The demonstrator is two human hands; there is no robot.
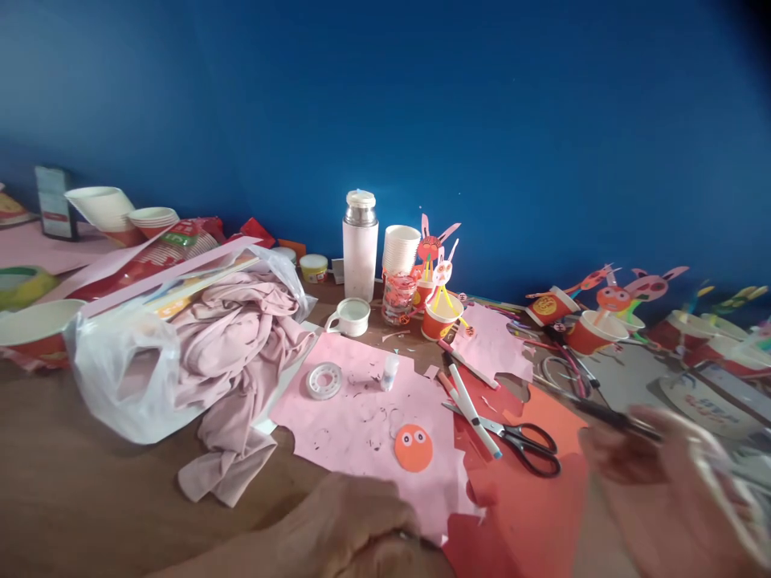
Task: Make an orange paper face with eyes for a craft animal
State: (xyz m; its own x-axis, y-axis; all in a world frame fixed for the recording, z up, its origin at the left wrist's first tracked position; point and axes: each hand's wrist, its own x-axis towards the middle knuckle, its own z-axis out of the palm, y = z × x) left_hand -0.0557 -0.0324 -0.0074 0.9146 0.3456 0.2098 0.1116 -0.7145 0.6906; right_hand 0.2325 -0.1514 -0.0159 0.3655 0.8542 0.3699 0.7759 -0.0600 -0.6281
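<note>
Brown tabletop (120,474) — bearing one torn pink paper sheet (355,425), a round orange paper face (414,447) on it, and black-handled steel scissors (530,449) just right. Left hand (343,522) curled at the sheet's near edge, grip narrow, contents hidden; right hand (638,457) blurred beside a dark slender object (602,413) — grip cannot be told.

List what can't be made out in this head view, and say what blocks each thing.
Right hand: motion blur hides what it grips.
Left hand: cut off by the bottom edge; its fingers can't be seen clearly.
Plastic bag: pink cloth hides what lies beneath.
Round white disc: print too blurred to read.
</note>
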